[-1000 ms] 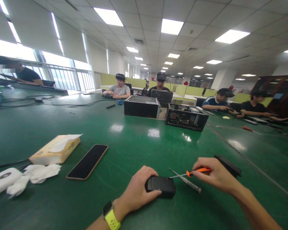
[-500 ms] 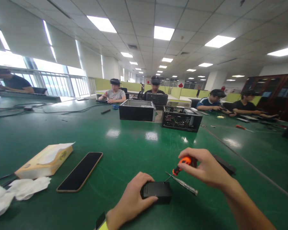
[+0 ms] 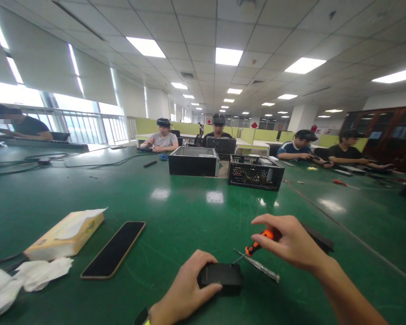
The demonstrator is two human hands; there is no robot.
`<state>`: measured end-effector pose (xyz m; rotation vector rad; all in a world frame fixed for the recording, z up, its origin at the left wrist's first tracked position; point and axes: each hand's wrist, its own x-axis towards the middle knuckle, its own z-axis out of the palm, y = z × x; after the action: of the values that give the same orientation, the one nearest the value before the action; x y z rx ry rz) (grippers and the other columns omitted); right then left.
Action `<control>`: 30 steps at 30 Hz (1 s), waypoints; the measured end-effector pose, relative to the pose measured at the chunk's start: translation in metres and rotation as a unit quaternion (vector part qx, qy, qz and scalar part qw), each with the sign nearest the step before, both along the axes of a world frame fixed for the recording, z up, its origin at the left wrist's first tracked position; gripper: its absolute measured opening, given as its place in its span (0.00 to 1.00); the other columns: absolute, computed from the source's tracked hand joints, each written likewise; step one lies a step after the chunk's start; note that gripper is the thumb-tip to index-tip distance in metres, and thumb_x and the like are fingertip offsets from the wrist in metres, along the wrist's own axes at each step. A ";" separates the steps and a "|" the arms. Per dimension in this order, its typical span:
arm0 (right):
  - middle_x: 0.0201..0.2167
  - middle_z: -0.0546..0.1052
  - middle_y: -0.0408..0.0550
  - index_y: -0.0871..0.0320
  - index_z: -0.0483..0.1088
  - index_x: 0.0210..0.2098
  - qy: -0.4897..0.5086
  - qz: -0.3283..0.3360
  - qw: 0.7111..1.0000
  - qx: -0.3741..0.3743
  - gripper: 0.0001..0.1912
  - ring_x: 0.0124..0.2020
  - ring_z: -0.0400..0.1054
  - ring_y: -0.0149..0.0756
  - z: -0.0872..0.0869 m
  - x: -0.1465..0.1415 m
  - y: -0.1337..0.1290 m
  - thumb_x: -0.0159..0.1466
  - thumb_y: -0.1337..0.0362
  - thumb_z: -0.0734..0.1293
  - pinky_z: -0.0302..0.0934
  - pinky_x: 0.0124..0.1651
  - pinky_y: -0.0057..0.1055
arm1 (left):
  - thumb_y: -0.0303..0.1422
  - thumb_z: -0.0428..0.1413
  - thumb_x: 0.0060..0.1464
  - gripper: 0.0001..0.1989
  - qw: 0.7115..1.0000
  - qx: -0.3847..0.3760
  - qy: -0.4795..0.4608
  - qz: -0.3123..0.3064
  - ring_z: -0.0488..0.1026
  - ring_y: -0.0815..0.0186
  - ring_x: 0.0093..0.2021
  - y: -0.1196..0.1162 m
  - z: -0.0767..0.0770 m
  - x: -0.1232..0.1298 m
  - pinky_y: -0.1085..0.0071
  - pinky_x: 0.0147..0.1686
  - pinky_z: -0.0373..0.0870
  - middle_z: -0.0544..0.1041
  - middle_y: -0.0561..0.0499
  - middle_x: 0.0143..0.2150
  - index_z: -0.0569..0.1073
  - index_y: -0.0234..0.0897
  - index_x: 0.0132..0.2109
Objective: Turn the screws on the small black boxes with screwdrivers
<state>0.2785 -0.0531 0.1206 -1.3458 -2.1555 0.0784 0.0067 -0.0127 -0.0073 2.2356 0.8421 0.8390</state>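
Two bare hands met at the lower middle of the frame: the left hand (image 3: 186,286) was wrapped around the left end of a small black box (image 3: 225,280) on the green desk (image 3: 176,230), seemingly to stop it twisting. The right hand (image 3: 292,241) held an orange-and-black screwdriver (image 3: 252,249) loosely, thumb and forefinger spread, the shaft slanting down to the box's far right edge, presumably so the handle could roll freely. Just right of that shaft, a slim metal tool (image 3: 264,269) lay aslant, probably placed there for easy reach.
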 end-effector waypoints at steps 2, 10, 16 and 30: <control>0.26 0.75 0.42 0.56 0.73 0.44 -0.003 -0.007 1.000 0.024 0.12 0.27 0.68 0.34 -0.002 -0.001 0.001 0.64 0.56 0.67 0.60 0.32 0.30 | 0.34 0.63 0.54 0.14 1.000 -0.005 0.004 0.004 0.71 0.58 0.43 0.000 0.000 0.000 0.65 0.44 0.67 0.73 0.48 0.44 0.71 0.39 0.47; 0.27 0.74 0.41 0.56 0.71 0.47 0.012 0.032 0.998 0.045 0.13 0.25 0.67 0.31 -0.004 -0.008 -0.001 0.63 0.61 0.67 0.60 0.30 0.28 | 0.33 0.64 0.53 0.15 1.000 -0.004 0.006 0.007 0.71 0.58 0.43 0.000 -0.001 0.001 0.65 0.43 0.67 0.74 0.49 0.43 0.71 0.38 0.46; 0.35 0.76 0.45 0.55 0.69 0.51 0.006 0.055 0.998 0.031 0.15 0.32 0.69 0.33 -0.001 -0.005 -0.002 0.63 0.65 0.65 0.62 0.35 0.29 | 0.33 0.64 0.53 0.14 1.000 -0.005 0.014 0.012 0.71 0.58 0.42 0.000 0.000 0.002 0.65 0.43 0.66 0.74 0.49 0.43 0.72 0.38 0.46; 0.27 0.73 0.41 0.55 0.70 0.50 0.004 0.032 0.999 0.017 0.16 0.25 0.67 0.32 0.001 -0.002 -0.005 0.64 0.59 0.68 0.61 0.30 0.28 | 0.36 0.64 0.53 0.15 1.000 0.011 0.014 0.011 0.71 0.59 0.42 0.001 -0.001 0.001 0.66 0.43 0.66 0.74 0.48 0.43 0.72 0.39 0.47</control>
<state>0.2763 -0.0577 0.1217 -1.2557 -2.1837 0.0708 0.0077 -0.0113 -0.0087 2.2657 0.8760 0.8312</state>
